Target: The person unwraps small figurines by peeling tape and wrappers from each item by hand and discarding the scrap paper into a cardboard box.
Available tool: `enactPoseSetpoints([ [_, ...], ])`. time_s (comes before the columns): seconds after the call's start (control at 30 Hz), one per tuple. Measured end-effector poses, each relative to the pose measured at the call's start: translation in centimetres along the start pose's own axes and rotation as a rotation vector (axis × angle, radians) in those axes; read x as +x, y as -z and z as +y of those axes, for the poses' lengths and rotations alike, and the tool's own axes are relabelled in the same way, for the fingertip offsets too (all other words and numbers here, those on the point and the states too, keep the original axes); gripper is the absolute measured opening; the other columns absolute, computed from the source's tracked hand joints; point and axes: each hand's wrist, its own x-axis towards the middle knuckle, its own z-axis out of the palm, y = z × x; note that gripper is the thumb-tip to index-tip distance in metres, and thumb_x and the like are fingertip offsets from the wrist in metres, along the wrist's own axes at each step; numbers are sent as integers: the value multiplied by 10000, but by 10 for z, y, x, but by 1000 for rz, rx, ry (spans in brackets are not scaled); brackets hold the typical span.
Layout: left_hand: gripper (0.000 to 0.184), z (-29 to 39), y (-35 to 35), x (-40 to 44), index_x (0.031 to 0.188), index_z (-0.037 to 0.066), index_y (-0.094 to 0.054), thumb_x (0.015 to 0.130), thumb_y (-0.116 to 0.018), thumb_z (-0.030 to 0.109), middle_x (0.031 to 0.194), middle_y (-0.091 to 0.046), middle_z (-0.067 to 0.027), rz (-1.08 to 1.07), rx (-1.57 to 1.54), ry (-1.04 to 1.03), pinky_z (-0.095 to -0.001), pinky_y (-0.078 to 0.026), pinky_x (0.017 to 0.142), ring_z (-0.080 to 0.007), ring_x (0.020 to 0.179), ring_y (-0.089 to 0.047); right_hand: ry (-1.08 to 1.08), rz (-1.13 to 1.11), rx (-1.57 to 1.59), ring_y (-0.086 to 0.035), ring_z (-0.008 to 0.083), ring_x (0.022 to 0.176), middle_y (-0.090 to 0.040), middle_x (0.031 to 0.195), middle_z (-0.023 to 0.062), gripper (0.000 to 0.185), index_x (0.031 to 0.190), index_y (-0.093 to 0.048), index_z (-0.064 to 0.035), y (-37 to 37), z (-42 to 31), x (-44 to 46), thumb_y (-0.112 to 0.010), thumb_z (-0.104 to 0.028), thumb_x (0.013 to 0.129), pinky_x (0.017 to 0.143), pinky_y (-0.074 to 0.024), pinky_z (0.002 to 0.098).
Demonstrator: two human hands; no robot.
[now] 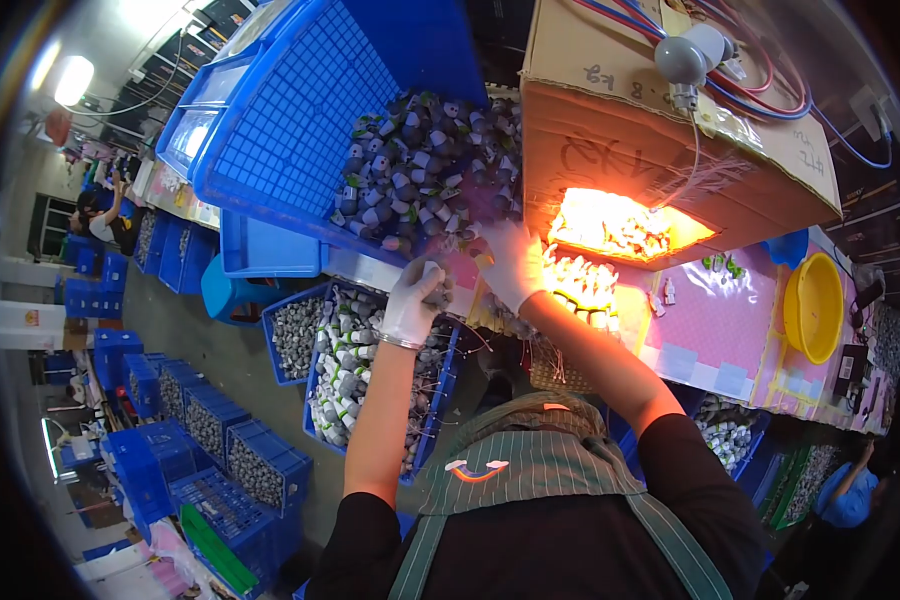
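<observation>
My left hand, in a white glove, has its fingers curled round a small grey light bulb in front of the big crate. My right hand, also gloved, is just to its right, by the near corner of the carton. Its fingers are bent together, and whatever lies between them is too small to make out. Ahead of both hands, many small grey-and-white light bulbs are heaped at the mouth of a tipped blue crate. Brightly lit bulbs stand in rows right of my right wrist.
A cardboard box with a glowing opening stands at the right, with a larger bulb and wires on top. A yellow basin is farther right. Below my left hand sits a bulb-filled crate. Other people are at the far left and right.
</observation>
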Motion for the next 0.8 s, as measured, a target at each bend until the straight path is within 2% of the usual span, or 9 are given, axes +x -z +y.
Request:
enactPoseSetpoints([
  [0.07,254,-6,-12,-10,1140,58,-563,909,-633,138,915,-611,-68,-44,-48,22,-286,-491,658,-170,763,-591,-38,-83,108,-591,292,908,-601,990,119,332,1113,-626,-89,2,1,-16,-684,-187,801,803,-494,418],
  [0.13,291,-15,-24,-22,1159,55,-548,902,-658,137,924,-614,-72,-83,-67,58,-282,-497,653,-168,764,-600,-590,-326,1227,-623,212,830,-623,953,70,326,1207,-580,-68,5,-3,-40,-592,-233,926,742,-521,338],
  [0.17,331,-21,-32,-28,1177,51,-534,895,-683,137,934,-617,-76,-115,-84,93,-279,-504,648,-167,765,-610,-600,-318,1224,-623,212,830,-623,953,70,326,1207,-580,-68,4,-3,-50,-592,-233,926,742,-521,338],
  [0.23,333,-33,-49,-40,1193,45,-525,921,-662,181,922,-619,-71,-102,-61,96,-279,-507,644,-161,750,-605,-893,-207,1869,-615,164,827,-622,959,52,313,1268,-528,-55,-1,-4,-63,-510,-222,1004,737,-522,293],
  [0.43,379,-37,-60,-48,1201,30,-538,981,-576,335,919,-623,-64,-214,378,45,-226,-426,575,-120,680,-582,-657,-89,1613,-587,118,781,-615,979,43,244,1202,-568,-50,53,13,-60,-489,-176,1009,681,-502,245],
  [0.5,370,-31,-68,-47,1208,14,-524,969,-607,284,909,-618,-68,-189,511,46,-226,-439,599,-104,691,-572,-427,-208,1089,-566,105,699,-623,907,41,230,1144,-616,-32,63,31,-65,-489,-151,994,599,-481,242],
  [0.53,360,-33,-71,-46,1213,6,-516,956,-624,234,911,-617,-65,-186,609,-70,-226,-453,630,-96,708,-567,-494,-256,1021,-544,102,630,-619,838,45,210,1097,-628,-17,90,20,-66,-488,-115,973,539,-459,251],
  [0.67,436,-38,-69,-38,1242,-10,-495,867,-698,76,926,-613,-50,-227,792,-189,-236,-480,752,-83,794,-560,-532,-585,848,-618,194,706,-665,836,104,200,1043,-658,-30,128,22,-72,-515,-86,915,670,-515,312],
  [0.8,488,-33,-89,-46,1261,7,-499,828,-721,52,881,-610,-29,-269,898,-178,-247,-487,763,-95,813,-580,-362,-401,949,-530,71,568,-621,744,56,166,1042,-637,-12,101,49,-90,-544,-43,909,520,-456,235],
])
